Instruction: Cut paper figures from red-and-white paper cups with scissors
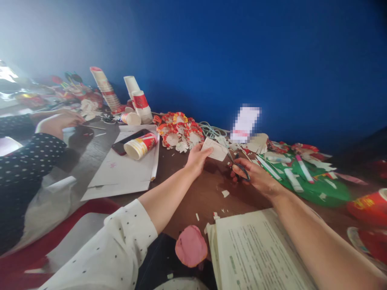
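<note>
My left hand [196, 160] pinches a small piece of white paper [216, 150] by its left edge, above the brown table. Close to the paper's right side, my right hand [252, 173] is wrapped round the dark handles of a pair of scissors [242, 169]. The scissor blades point up and left, beside the paper; whether they touch it I cannot tell. Just beyond my left hand lies a pile of red and white cut paper flowers [181, 131]. Small white scraps [225, 193] lie below my hands.
Paper cups [140, 145] lie and stand in stacks [105, 90] at left, one beside a phone [122, 147] on white card [121, 173]. Markers [304, 169] lie on a green sheet [329, 191] at right. A printed booklet [256, 249] is near me. Another person's hand [60, 121] works at far left.
</note>
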Available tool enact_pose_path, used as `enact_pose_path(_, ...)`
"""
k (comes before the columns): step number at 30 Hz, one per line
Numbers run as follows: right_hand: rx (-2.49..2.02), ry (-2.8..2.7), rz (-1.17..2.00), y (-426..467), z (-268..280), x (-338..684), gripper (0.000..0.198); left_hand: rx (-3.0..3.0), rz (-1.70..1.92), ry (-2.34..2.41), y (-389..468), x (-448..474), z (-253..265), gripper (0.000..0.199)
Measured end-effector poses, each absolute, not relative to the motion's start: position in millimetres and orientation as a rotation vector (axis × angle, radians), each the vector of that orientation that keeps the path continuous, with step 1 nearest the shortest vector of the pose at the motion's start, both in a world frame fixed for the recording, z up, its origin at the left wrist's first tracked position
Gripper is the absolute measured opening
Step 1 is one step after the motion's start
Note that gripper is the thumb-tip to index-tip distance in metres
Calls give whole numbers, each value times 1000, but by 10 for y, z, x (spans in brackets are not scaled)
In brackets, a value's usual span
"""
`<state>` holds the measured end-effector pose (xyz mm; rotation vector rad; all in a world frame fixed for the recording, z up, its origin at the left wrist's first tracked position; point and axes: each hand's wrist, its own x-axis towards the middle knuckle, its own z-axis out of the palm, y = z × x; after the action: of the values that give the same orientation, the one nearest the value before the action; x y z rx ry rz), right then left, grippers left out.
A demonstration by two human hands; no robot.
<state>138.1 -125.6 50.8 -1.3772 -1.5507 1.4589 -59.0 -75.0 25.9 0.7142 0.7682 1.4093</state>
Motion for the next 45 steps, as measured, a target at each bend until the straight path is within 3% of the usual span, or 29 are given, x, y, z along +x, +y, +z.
enact_pose_path(12,-1353,-1586,1434,-1261,527,1323,51,706,1411,787,-793,-591,290,40)
enact_pose_path(18,-1355,-1493,1378,-1243,468,1325,47,574,1206,688,-858,-572,348,25)
enact_pose_path(24,-1364,-1484,1314,-1246,447,1298,48,362,1224,625,-918,-525,390,12)
enact_pose_path(34,-1411,-1535,1365,-1331,524,1154,56,601,1179,850,-978,-480,315,14)
enact_pose_path(45,-1341,-1548,1420,-1294,481,1219,51,702,1186,823,-964,-511,329,17)
